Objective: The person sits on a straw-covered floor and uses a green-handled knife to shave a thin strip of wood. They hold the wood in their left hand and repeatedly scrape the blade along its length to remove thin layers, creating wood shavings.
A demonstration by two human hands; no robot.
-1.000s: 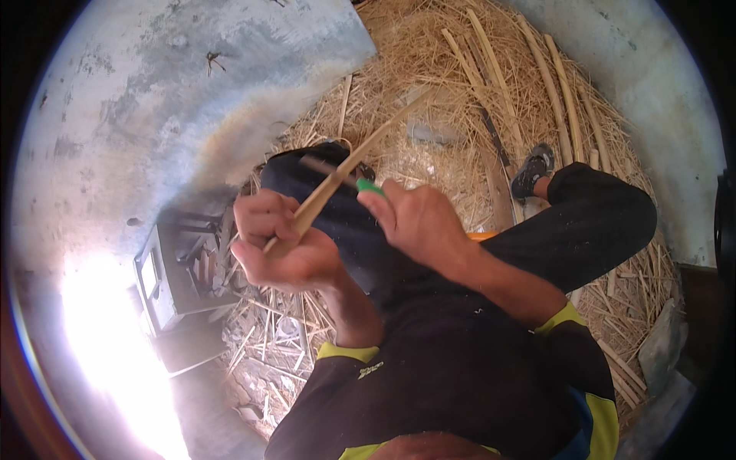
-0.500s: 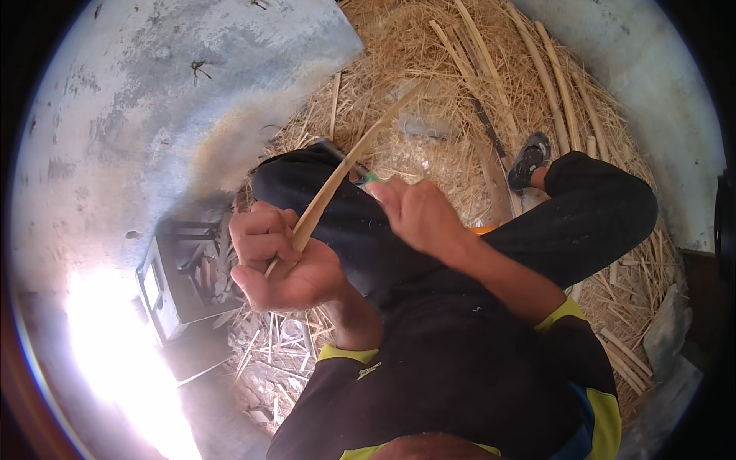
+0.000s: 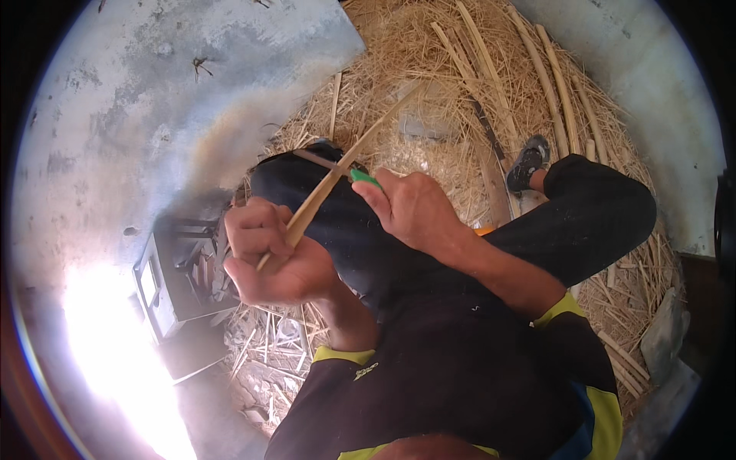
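Note:
My left hand is closed around the near end of a long, pale strip of split bamboo or wood. The strip slants up and away to the right, narrowing toward its far end over the shavings. In my right hand is a knife, its green handle showing beyond the thumb. The narrow blade points left and crosses the strip a little beyond my left hand. Whether its edge cuts into the strip I cannot tell.
Straw-like shavings cover the floor around my crossed legs. Several long poles lie at the far right. A dark box-like frame stands by the left wall. A stone slab sits at the right.
My right hand has turned slightly, and the blade now reaches farther left across the strip, with more green handle showing. My left hand has shifted slightly left and up.

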